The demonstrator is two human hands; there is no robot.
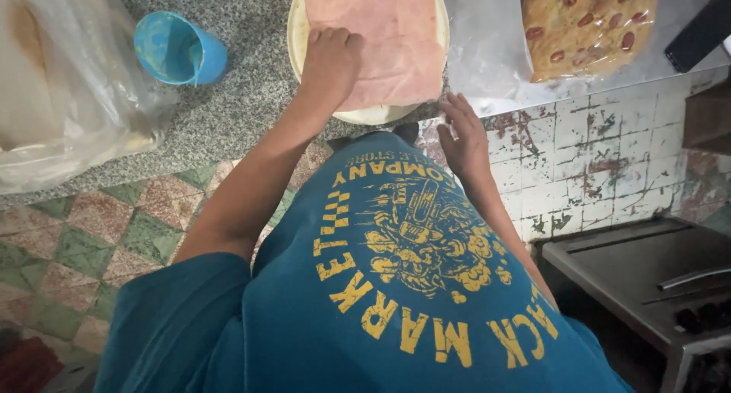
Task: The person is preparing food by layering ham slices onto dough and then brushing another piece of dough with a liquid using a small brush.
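The speckled counter [228, 111] carries a round pale plate [365, 115] straight ahead of the person, and a pink sheet of dough [388, 35] lies flat across it, its long side running away from the body. The left hand [329, 62] is nearer — curled into a loose fist, knuckles pressing the sheet's near left edge. The right hand [463, 138] rests open at the counter's edge, just beside the plate, holding nothing.

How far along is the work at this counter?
Done: pink slices already cover most of the round flatbread. In hand: the left hand, closed, presses on the slices while the right hand rests open at the counter edge. Left: the flatbread is flat and unfolded; the topped slab sits apart.
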